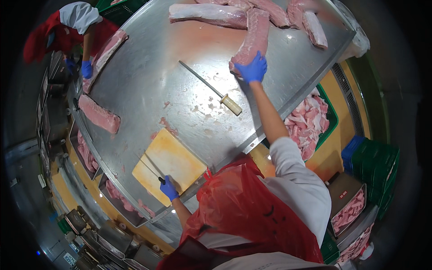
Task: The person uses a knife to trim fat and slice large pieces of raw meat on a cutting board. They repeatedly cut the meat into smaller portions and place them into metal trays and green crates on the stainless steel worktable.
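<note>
My left hand (169, 189), in a blue glove, is closed round the black handle of a knife (153, 167). The thin blade points away to the left over a yellowed white cutting board (180, 155). Stretched out across the metal table, my right hand (253, 68), also gloved in blue, grips the near end of a long pork loin (257, 38). Part of that end is hidden under my fingers. Between my two hands lies a sharpening steel (208, 85) with a pale handle, touched by neither.
More pork loins (207, 13) lie along the table's far side. Another person (85, 67) in blue gloves handles a long meat piece (105, 56) at the left; a shorter cut (100, 114) lies nearby. A green crate (333, 119) of meat pieces stands right of the table (148, 72).
</note>
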A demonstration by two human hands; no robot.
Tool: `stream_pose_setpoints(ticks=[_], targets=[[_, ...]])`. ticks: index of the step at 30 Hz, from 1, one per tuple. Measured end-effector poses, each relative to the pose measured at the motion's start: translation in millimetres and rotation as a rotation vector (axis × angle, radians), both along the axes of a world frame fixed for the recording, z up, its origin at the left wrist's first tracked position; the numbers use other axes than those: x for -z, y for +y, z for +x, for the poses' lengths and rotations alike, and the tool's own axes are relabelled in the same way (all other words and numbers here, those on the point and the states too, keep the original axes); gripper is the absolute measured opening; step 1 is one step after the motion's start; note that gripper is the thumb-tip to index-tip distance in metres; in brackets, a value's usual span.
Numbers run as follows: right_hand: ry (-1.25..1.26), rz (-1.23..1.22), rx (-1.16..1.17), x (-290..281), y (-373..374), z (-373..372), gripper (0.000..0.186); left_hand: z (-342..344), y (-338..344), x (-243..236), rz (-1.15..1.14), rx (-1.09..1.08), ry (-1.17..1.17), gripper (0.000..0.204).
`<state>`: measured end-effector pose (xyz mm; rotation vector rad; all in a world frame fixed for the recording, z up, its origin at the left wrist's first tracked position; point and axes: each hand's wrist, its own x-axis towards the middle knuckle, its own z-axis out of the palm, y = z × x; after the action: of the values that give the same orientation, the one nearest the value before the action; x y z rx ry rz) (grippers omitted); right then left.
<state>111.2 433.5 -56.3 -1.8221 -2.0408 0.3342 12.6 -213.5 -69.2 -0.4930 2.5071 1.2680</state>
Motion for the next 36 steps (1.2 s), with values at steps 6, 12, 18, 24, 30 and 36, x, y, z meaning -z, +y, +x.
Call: stream_pose_setpoints(ticks=[6, 12, 18, 24, 30, 36], targets=[[-0.162, -0.563, 0.448, -2, 81, -59, 0.142, 11, 4, -9, -0.140, 0.083, 0.059, 0.038], [0.013, -0.714, 0.157, -27, 68, -52, 0.072, 33, 3, 0, -0.076, 0.004, 0.073, 0.039], [1.371, -1.367, -0.133, 70, 101, 115, 0.031, 39, 21, 6, 0.021, 0.069, 0.106, 0.036], [1.516, -1.648, -0.460, 1, 18, 154, 0.038, 45, 6, -20, -0.029, 0.076, 0.155, 0.035], [1.534, -1.572, -0.647, -119, -48, 113, 0.040, 47, 13, -34, 0.097, 0.075, 0.267, 0.035], [1.551, -1.534, -0.793, -187, -147, 56, 0.042, 59, -23, -49, 0.175, -0.026, 0.276, 0.037]])
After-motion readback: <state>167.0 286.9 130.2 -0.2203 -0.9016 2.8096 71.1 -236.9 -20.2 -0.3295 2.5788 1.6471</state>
